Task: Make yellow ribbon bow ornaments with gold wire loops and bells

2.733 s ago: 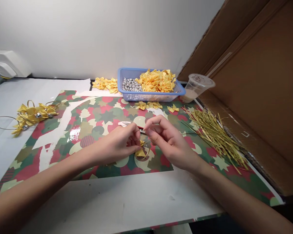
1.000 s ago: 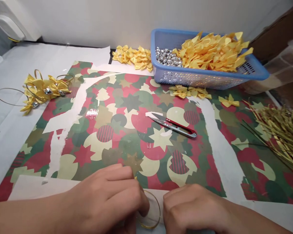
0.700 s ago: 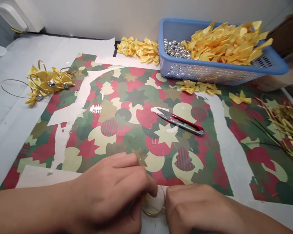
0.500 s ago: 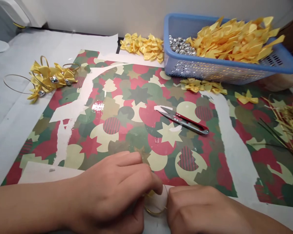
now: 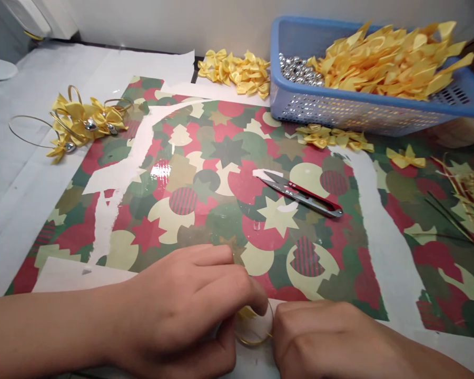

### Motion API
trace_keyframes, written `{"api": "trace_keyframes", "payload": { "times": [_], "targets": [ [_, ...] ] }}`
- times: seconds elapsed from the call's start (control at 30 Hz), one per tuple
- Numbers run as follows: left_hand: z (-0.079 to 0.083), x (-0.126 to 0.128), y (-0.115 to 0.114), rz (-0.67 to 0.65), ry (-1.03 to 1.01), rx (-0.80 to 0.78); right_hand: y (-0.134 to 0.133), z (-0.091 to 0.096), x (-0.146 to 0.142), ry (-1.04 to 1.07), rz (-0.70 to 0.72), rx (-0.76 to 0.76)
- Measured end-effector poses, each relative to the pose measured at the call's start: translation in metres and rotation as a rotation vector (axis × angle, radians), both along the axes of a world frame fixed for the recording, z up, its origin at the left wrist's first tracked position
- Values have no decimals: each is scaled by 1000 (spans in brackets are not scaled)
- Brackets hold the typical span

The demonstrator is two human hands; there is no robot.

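Note:
My left hand (image 5: pixel 181 310) and my right hand (image 5: pixel 324 342) are both closed at the near edge of the table, knuckles up. Between them lies a small gold wire ring (image 5: pixel 255 329) with a bit of yellow ribbon bow inside it. The left fingers pinch the ring's left side and the right fingers pinch its right side. Red-handled thread snips (image 5: pixel 304 192) lie on the patterned paper beyond the hands, untouched.
A blue basket (image 5: pixel 339 110) at the back right holds yellow bows and silver bells. Loose yellow bows (image 5: pixel 235 71) lie beside it. Finished ring-and-bow pieces (image 5: pixel 79 121) sit at the left. Gold wire ties (image 5: pixel 472 197) are piled at the right on the patterned wrapping paper (image 5: pixel 205 173).
Since 2.7 s ago my hands came down and toward me, from above the snips to the table's near edge. In the last second they barely moved; the view shifted slightly left.

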State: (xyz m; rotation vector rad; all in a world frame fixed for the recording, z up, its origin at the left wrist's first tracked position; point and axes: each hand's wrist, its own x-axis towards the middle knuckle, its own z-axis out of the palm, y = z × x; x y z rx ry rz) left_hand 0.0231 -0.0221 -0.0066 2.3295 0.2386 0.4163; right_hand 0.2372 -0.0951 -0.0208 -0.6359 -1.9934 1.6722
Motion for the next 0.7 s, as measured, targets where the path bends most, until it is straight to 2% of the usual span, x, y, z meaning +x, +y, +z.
{"api": "trace_keyframes", "payload": {
  "times": [0.17, 0.3, 0.53, 0.7],
  "targets": [
    [2, 0, 2, -33, 33, -70, -1, 0, 2, -37, 8, -2],
    [4, 1, 3, -26, 35, -62, -2, -1, 3, -41, 0, 10],
    [-1, -1, -2, 185, -56, 33, -2, -5, 2, 3, -2, 28],
    [-2, 0, -3, 209, -25, 51, -2, -3, 2, -6, -9, 21]
  ]
}}
